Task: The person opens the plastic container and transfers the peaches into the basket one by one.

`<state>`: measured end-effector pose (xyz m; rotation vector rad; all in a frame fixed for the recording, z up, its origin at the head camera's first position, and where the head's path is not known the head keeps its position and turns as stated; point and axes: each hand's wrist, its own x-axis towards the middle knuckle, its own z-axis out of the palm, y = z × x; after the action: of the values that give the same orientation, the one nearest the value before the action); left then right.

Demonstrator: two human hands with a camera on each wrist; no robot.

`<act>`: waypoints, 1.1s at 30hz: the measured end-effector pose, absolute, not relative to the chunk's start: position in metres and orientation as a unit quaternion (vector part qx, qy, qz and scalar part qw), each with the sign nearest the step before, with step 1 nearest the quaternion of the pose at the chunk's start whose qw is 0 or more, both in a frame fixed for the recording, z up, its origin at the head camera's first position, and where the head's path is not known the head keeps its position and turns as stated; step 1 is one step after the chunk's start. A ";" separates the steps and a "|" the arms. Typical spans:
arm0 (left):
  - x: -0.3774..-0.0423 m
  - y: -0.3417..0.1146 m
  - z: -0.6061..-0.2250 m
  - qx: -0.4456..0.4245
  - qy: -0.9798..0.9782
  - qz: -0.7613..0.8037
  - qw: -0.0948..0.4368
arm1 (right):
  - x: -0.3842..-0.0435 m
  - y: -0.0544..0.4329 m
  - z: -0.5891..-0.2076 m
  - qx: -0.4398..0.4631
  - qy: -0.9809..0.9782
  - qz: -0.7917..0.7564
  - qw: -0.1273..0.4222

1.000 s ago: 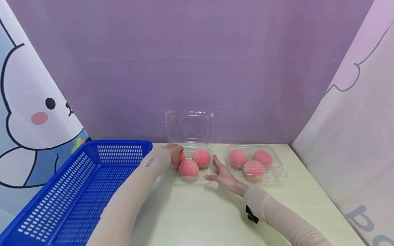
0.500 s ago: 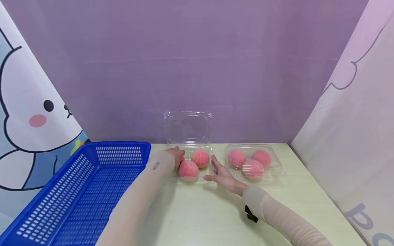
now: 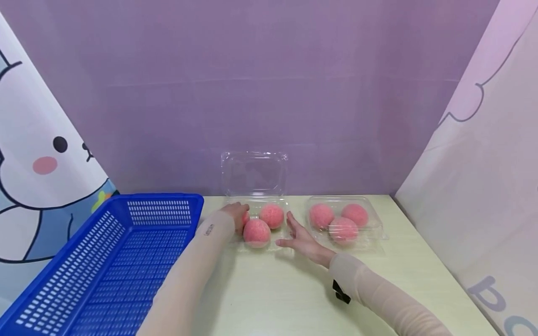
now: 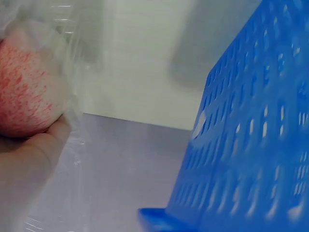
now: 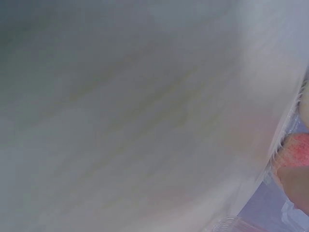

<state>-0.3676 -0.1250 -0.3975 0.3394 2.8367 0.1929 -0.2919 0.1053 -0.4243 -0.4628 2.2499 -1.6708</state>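
In the head view, an unlidded clear plastic clamshell box (image 3: 254, 175) holds three pink-red peaches, its lid standing up at the back. My left hand (image 3: 236, 215) grips the left peach (image 3: 246, 217), covering most of it; in the left wrist view, fingers curve under this peach (image 4: 24, 87) inside the clear plastic. Beside it sit the front peach (image 3: 257, 233) and the back right peach (image 3: 272, 216). My right hand (image 3: 304, 241) holds nothing, thumb and fingers spread at the box's right side. A pale sleeve blurs most of the right wrist view.
A blue perforated plastic basket (image 3: 90, 247) stands at the left, close to my left forearm. To the right is a second clear box (image 3: 374, 215) with three peaches under its lid. A purple cloth (image 3: 269, 93) hangs behind the pale table (image 3: 269, 298).
My left hand has come down further around the left peach, which now shows less. The right hand stays at the box's side. The head view has shifted slightly.
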 end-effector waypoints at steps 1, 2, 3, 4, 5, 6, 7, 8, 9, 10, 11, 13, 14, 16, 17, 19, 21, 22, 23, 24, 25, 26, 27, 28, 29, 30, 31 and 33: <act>-0.367 -0.126 -0.397 0.116 0.982 0.069 0.134 | -0.292 0.105 -0.425 -0.161 0.784 -0.580 0.150; -0.366 -0.126 -0.396 0.115 0.982 0.074 0.132 | -0.292 0.106 -0.425 -0.161 0.785 -0.579 0.149; -0.366 -0.126 -0.396 0.112 0.982 0.080 0.132 | -0.292 0.106 -0.425 -0.160 0.786 -0.578 0.150; -0.365 -0.126 -0.396 0.108 0.981 0.086 0.134 | -0.292 0.106 -0.426 -0.160 0.786 -0.578 0.150; -0.365 -0.126 -0.395 0.108 0.981 0.094 0.134 | -0.292 0.106 -0.426 -0.160 0.786 -0.578 0.150; -0.365 -0.126 -0.396 0.108 0.980 0.100 0.134 | -0.292 0.106 -0.426 -0.161 0.786 -0.578 0.148; -0.365 -0.126 -0.396 0.109 0.980 0.104 0.133 | -0.292 0.106 -0.426 -0.161 0.786 -0.579 0.148; -0.365 -0.126 -0.397 0.111 0.979 0.107 0.132 | -0.292 0.106 -0.426 -0.161 0.785 -0.579 0.148; -0.366 -0.126 -0.398 0.114 0.979 0.108 0.130 | -0.292 0.106 -0.426 -0.161 0.785 -0.580 0.150; -0.366 -0.126 -0.399 0.115 0.979 0.110 0.129 | -0.291 0.107 -0.425 -0.162 0.784 -0.581 0.150; -0.366 -0.127 -0.400 0.118 0.979 0.111 0.127 | -0.291 0.107 -0.426 -0.163 0.783 -0.581 0.150; -0.367 -0.127 -0.403 0.124 0.978 0.109 0.125 | -0.290 0.107 -0.426 -0.162 0.783 -0.580 0.154; -0.367 -0.127 -0.404 0.126 0.978 0.109 0.125 | -0.290 0.107 -0.426 -0.162 0.783 -0.580 0.154; -0.368 -0.128 -0.406 0.127 0.977 0.110 0.127 | -0.290 0.107 -0.427 -0.163 0.784 -0.579 0.154; -0.369 -0.128 -0.407 0.130 0.977 0.109 0.127 | -0.290 0.107 -0.427 -0.163 0.784 -0.578 0.153; -0.369 -0.128 -0.408 0.131 0.977 0.113 0.127 | -0.291 0.107 -0.429 -0.162 0.785 -0.578 0.154; -0.370 -0.128 -0.408 0.129 0.977 0.116 0.127 | -0.293 0.107 -0.432 -0.161 0.784 -0.580 0.153; -0.371 -0.128 -0.408 0.132 0.977 0.114 0.124 | -0.295 0.107 -0.434 -0.160 0.783 -0.582 0.154; -0.371 -0.128 -0.407 0.134 0.977 0.114 0.120 | -0.297 0.107 -0.436 -0.161 0.782 -0.583 0.152; -0.372 -0.129 -0.407 0.136 0.977 0.115 0.117 | -0.299 0.107 -0.439 -0.161 0.781 -0.584 0.151; -0.373 -0.129 -0.407 0.134 0.977 0.116 0.116 | -0.301 0.108 -0.442 -0.160 0.781 -0.584 0.148; -0.374 -0.130 -0.407 0.134 0.977 0.117 0.115 | -0.303 0.108 -0.444 -0.160 0.783 -0.584 0.146; -0.375 -0.130 -0.406 0.135 0.977 0.117 0.113 | -0.304 0.108 -0.447 -0.160 0.784 -0.583 0.143; -0.375 -0.131 -0.405 0.135 0.977 0.119 0.111 | -0.306 0.108 -0.449 -0.160 0.785 -0.582 0.139; -0.376 -0.131 -0.404 0.131 0.977 0.123 0.113 | -0.307 0.108 -0.450 -0.161 0.787 -0.580 0.136; -0.377 -0.131 -0.403 0.129 0.977 0.126 0.114 | -0.307 0.108 -0.451 -0.159 0.788 -0.579 0.135; -0.378 -0.132 -0.402 0.128 0.977 0.128 0.114 | -0.307 0.108 -0.452 -0.160 0.789 -0.578 0.132; -0.379 -0.133 -0.400 0.133 0.977 0.130 0.106 | -0.308 0.107 -0.452 -0.162 0.790 -0.578 0.128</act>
<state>-0.3790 -0.1332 -0.4003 0.3917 2.8782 0.3820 -0.3081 0.1074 -0.4520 -0.4720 2.2970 -1.6809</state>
